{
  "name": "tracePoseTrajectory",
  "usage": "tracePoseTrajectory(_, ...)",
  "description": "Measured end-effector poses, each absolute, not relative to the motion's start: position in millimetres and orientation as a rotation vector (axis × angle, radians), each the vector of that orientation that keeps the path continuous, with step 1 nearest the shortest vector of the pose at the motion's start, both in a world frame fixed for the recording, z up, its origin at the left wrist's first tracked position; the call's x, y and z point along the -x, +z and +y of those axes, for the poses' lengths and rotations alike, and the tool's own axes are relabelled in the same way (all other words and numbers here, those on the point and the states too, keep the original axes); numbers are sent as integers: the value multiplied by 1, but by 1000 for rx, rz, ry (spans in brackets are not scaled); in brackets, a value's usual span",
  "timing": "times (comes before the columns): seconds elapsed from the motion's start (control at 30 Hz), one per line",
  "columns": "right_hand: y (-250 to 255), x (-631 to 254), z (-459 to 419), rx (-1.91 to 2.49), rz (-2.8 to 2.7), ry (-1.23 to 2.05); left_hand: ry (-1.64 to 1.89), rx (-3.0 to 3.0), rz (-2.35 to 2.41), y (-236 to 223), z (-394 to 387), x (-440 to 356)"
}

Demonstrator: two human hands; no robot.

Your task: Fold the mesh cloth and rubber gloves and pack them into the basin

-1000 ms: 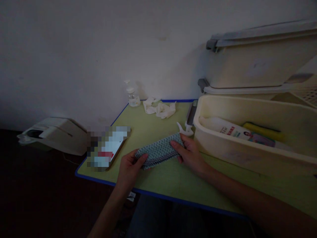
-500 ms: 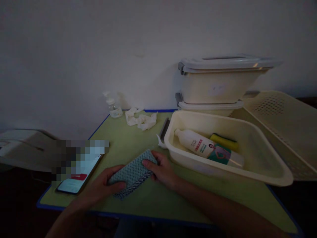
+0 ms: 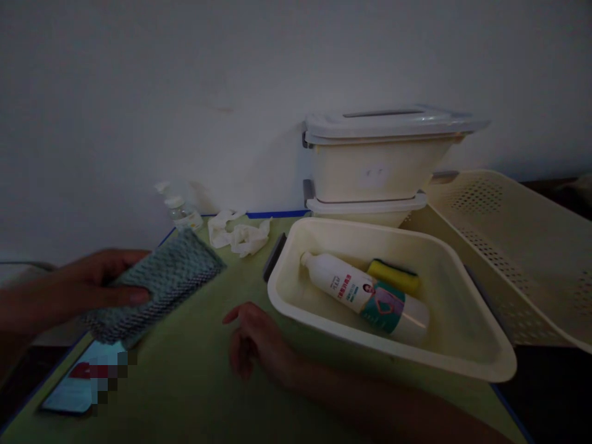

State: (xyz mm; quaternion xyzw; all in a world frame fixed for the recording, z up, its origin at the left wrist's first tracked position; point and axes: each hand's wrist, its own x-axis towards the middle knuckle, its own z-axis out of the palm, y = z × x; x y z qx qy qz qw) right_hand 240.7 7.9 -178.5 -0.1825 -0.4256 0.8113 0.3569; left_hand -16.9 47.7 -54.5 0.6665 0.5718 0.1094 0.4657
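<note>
My left hand [image 3: 108,280] grips a folded teal cleaning cloth [image 3: 171,277], thumb on top, and holds it raised above the left of the table. The cloth has a bumpy weave and a dark checked underside. Over the middle of the table, my right hand [image 3: 259,345] is free of any object, its index finger stretched out and the others loosely bent. Just right of it stands a cream plastic bin [image 3: 388,364]. Inside lie a white bottle [image 3: 342,283] with a green and purple label, on its side, and a yellow sponge [image 3: 393,275].
Behind the bin are stacked lidded boxes [image 3: 370,166]. A perforated cream basket [image 3: 518,246] leans at the right. Crumpled tissues [image 3: 250,237] and a clear pump bottle [image 3: 182,213] sit at the back left. A phone [image 3: 74,394] lies near the front left corner.
My right hand has let go of the cloth and dropped slightly left and down. My left hand has carried the cloth up and to the left. The view has shifted rightward.
</note>
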Motion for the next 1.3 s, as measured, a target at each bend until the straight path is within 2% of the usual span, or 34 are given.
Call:
tracePoseTrajectory(0.13,-172,-242,3,488,-1167,2122,388,-1983,1250,-5,79,-18)
tracePoseTrajectory(0.33,-175,-240,2,534,-1170,2168,45,-2081,757,35,111,-156)
tracePoseTrajectory(0.53,-186,-235,0,550,-1180,2192,-351,-1865,479,4,137,-238)
tracePoseTrajectory(0.83,-184,-242,-3,553,-1380,2159,-806,-1489,357,-56,144,-269)
tracePoseTrajectory(1.07,-180,-243,-1,666,-1508,2159,-889,-1875,273,-66,134,-270)
tracePoseTrajectory(1.3,-181,-245,-4,681,-1634,2076,-920,-2413,350,-53,111,-278)
